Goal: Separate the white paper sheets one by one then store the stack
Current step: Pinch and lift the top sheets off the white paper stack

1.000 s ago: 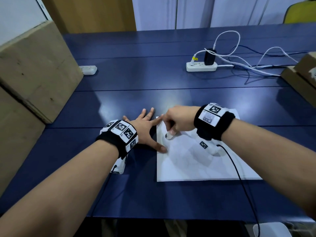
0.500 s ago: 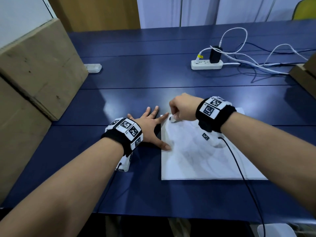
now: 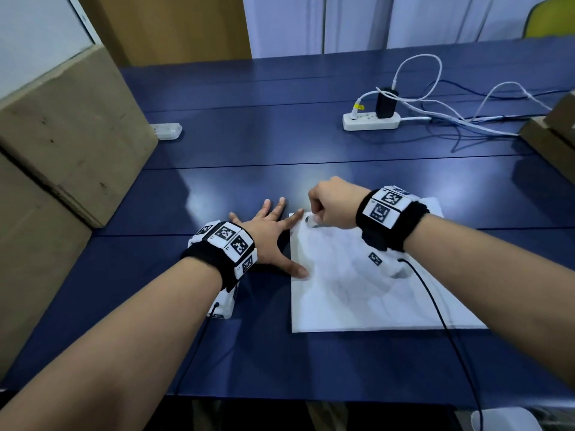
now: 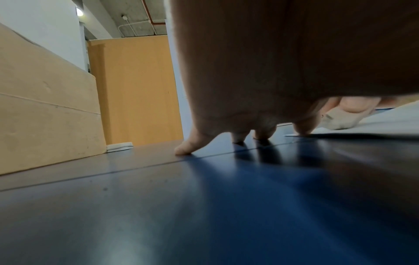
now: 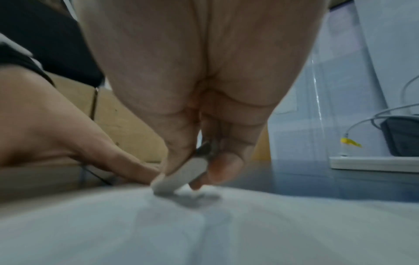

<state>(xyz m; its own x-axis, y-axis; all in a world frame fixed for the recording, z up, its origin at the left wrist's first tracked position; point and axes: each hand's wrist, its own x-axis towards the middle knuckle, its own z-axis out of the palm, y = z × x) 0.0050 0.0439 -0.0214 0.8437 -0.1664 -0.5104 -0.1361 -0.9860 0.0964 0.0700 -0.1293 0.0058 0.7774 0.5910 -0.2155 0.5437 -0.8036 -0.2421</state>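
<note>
Right hand (image 3: 331, 203) pinches the curled far-left corner of the top white paper sheet (image 3: 357, 293); left hand (image 3: 269, 237), fingers spread flat, presses the worktop (image 3: 217, 169) and the stack's left edge.

A dark blue tabletop (image 3: 242, 169) with seams across it carries the paper stack (image 3: 357, 303) near the front edge. The left hand (image 3: 267, 234) lies spread flat on the tabletop, touching the stack's left edge. Farther back sit a white power strip (image 3: 370, 121) with a black plug and trailing cables, and a small white device (image 3: 166, 131) beside a cardboard box (image 3: 71, 135) at the left.
</note>
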